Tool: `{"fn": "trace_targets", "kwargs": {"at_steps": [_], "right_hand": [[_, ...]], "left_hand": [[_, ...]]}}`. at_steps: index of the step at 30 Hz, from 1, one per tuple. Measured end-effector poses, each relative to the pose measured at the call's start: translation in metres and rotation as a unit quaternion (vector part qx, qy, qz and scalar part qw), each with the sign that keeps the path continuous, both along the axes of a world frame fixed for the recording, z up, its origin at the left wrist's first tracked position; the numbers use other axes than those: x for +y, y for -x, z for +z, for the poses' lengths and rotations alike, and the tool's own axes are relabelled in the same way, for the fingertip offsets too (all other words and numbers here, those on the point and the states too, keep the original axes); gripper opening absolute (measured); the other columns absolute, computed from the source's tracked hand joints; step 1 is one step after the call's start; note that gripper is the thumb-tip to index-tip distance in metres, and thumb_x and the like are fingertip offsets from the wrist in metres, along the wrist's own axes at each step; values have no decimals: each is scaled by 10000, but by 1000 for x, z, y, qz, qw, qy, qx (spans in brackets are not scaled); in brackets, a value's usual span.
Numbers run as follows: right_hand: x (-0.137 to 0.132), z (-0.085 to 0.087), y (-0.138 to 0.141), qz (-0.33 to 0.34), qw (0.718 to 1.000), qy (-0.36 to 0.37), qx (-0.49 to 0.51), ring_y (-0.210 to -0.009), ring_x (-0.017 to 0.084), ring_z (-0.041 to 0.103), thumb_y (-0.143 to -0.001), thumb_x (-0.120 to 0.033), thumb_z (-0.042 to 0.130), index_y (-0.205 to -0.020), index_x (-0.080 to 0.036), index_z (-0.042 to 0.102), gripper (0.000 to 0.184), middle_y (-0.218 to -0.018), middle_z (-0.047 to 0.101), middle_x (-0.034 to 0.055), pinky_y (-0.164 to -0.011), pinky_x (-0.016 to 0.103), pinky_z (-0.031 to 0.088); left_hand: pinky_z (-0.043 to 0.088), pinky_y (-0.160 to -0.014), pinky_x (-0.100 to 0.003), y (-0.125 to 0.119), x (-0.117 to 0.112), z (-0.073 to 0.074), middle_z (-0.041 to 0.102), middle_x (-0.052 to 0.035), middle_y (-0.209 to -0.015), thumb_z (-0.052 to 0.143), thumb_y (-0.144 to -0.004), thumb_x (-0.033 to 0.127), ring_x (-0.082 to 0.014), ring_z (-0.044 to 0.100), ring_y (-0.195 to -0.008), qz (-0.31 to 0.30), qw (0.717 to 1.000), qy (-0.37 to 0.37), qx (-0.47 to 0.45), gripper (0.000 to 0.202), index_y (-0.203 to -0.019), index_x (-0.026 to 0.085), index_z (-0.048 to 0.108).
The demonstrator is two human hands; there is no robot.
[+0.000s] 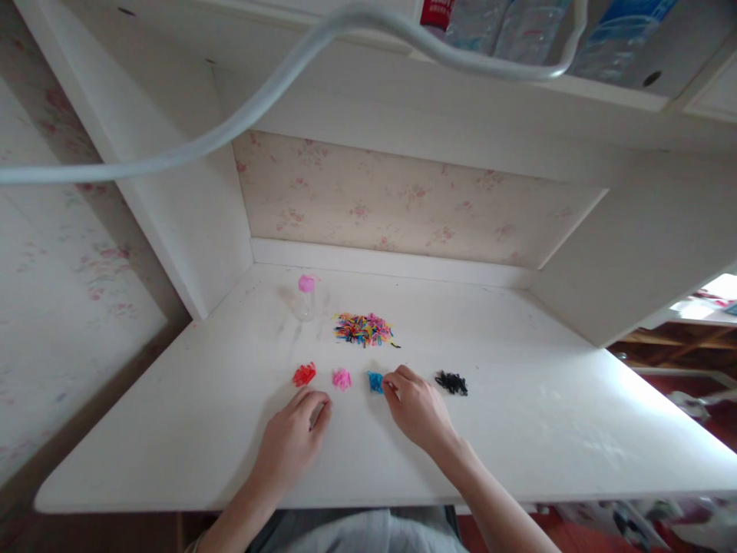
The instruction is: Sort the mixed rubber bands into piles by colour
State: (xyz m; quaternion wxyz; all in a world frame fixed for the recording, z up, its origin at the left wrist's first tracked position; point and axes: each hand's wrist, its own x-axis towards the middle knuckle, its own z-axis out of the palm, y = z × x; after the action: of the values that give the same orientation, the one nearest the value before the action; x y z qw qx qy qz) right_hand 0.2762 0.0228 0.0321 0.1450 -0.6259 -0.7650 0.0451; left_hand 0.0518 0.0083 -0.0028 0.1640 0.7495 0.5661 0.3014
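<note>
My left hand point(295, 432) rests low over the desk just in front of a small pile of red rubber bands point(304, 374). Its fingers are curled and the thumb comes up to the fingertips; whatever may be between them is too small to see. My right hand point(419, 407) is at the right edge of a small blue pile of rubber bands point(375, 382), thumb and forefinger pinched together there. Whether a band is in that pinch cannot be made out. Between the hands lies a pink pile point(342, 379), and right of my right hand a black pile point(452, 382).
Behind the sorted piles lies a larger heap of mixed-colour bands point(364, 329). A clear bottle with a pink lid point(306, 285) stands at the back left of the white desk point(535, 415). A pale cable point(253, 115) crosses overhead, below a shelf with plastic bottles point(530, 31).
</note>
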Motion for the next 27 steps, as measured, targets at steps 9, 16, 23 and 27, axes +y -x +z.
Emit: {"fn": "trace_targets", "kwargs": {"at_steps": [9, 16, 23, 27], "right_hand": [[-10, -1, -10, 0, 997, -13, 76, -730, 130, 601, -924, -306, 373, -873, -247, 669, 307, -844, 631, 26, -653, 210, 402], [-40, -20, -32, -25, 975, -23, 218, -591, 114, 541, -916, -383, 370, -843, -225, 674, 350, -717, 597, 25, -545, 198, 395], [-59, -32, -44, -44, 955, -16, 293, -523, 102, 500, -896, -387, 425, -836, -205, 690, 327, -656, 573, 14, -504, 191, 380], [-59, -29, -44, -27, 951, -10, 307, -537, 109, 510, -896, -374, 426, -828, -210, 690, 317, -660, 580, 18, -513, 197, 377]], "left_hand": [[466, -652, -259, -4, 2, 1, 655, -31, -864, 416, -888, 347, -154, 604, -711, -2, 1000, 14, -17, 226, -874, 227, 607], [455, -702, -270, -24, 21, 30, 668, -31, -848, 429, -877, 301, -158, 597, -730, -20, 999, -16, 46, 220, -864, 226, 636], [450, -722, -254, -59, 74, 39, 679, -20, -930, 469, -854, 294, -159, 635, -806, -7, 989, 5, 149, 191, -852, 240, 652], [450, -701, -274, -77, 101, 31, 680, -49, -939, 491, -840, 320, -187, 642, -810, 16, 983, 6, 181, 195, -835, 232, 665]]}}
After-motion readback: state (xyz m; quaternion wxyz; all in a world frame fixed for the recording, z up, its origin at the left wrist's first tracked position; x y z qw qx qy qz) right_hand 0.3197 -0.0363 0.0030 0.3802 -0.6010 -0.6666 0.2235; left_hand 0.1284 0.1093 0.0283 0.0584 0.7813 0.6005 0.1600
